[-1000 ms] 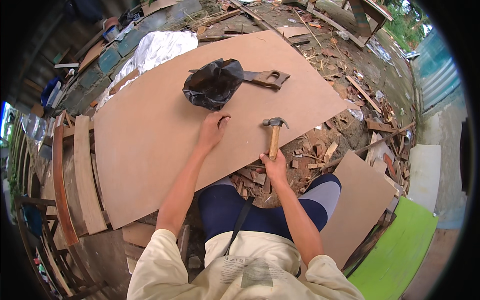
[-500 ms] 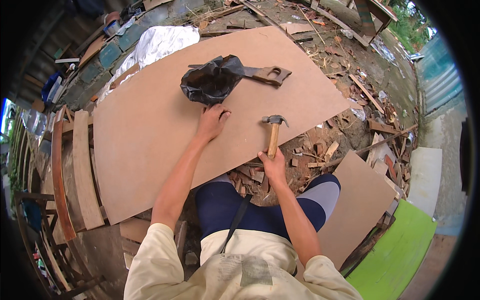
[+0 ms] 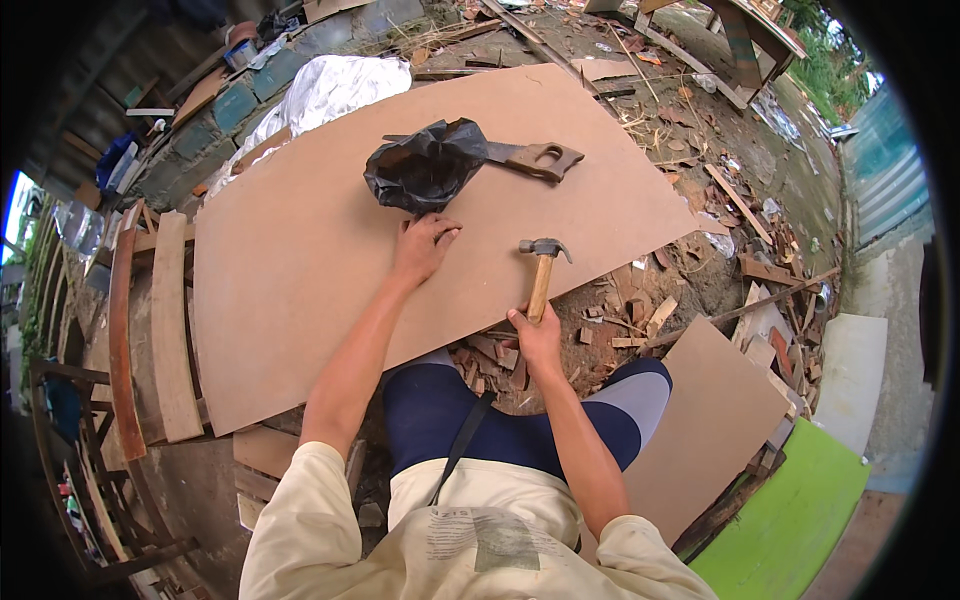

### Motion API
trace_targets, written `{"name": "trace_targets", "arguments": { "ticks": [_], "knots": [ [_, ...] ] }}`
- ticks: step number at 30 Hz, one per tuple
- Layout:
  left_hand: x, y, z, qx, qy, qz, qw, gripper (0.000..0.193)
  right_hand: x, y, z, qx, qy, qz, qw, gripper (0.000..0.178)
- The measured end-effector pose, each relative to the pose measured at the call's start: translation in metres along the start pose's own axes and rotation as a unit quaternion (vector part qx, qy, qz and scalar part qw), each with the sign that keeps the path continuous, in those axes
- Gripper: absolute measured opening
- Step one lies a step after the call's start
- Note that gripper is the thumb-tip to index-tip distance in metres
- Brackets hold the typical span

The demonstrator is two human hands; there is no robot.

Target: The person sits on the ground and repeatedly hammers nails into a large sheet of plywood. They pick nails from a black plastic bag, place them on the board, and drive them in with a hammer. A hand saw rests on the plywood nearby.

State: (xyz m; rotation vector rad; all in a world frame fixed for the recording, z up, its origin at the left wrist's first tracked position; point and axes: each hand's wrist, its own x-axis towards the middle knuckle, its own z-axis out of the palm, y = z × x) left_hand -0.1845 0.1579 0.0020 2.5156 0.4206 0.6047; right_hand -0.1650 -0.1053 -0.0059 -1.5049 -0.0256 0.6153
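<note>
A large brown sheet of board (image 3: 290, 290) lies before me, tilted across the view. On it rests a crumpled black plastic bag (image 3: 425, 165) with its mouth spread, partly covering the blade of a handsaw (image 3: 540, 160) whose wooden handle points right. My left hand (image 3: 423, 248) is at the bag's near side, fingers curled together; whatever they pinch is too small or hidden to make out. In my right hand (image 3: 537, 338), near the board's front edge, is a claw hammer (image 3: 541, 278), gripped low on its wooden handle with the steel head up, over the board.
Wooden slats (image 3: 170, 330) stand at the left. Wood scraps (image 3: 655, 318) and debris cover the ground beyond the right edge. A smaller brown board (image 3: 710, 410) and a green panel (image 3: 795, 505) lie at lower right. White sheeting (image 3: 335, 90) is bunched behind.
The hammer and my right hand have shifted slightly left and toward me. My left hand stays beside the bag, its fingers slightly repositioned. The whole view has shifted a little.
</note>
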Motion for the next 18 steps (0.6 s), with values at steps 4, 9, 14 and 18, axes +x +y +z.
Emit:
{"name": "trace_targets", "arguments": {
  "ticks": [4,9,14,18],
  "knots": [
    [-0.0007,0.0008,0.0017,0.007,0.001,-0.015,1.000,0.018,0.0011,0.0019,0.0004,0.011,-0.008,0.003,1.000,0.018],
    [-0.0007,0.0042,0.0027,0.005,0.000,-0.014,1.000,0.018,0.0051,0.0067,-0.0015,0.013,-0.012,0.002,1.000,0.018],
    [0.0006,0.0000,0.0055,-0.009,0.019,-0.007,1.000,0.016,0.0026,0.0050,-0.0005,0.014,-0.008,-0.002,1.000,0.017],
    [0.0000,-0.0027,0.0048,-0.035,0.009,-0.010,0.999,0.017,0.0025,0.0057,-0.0001,0.024,-0.005,0.001,1.000,0.017]
  ]
}}
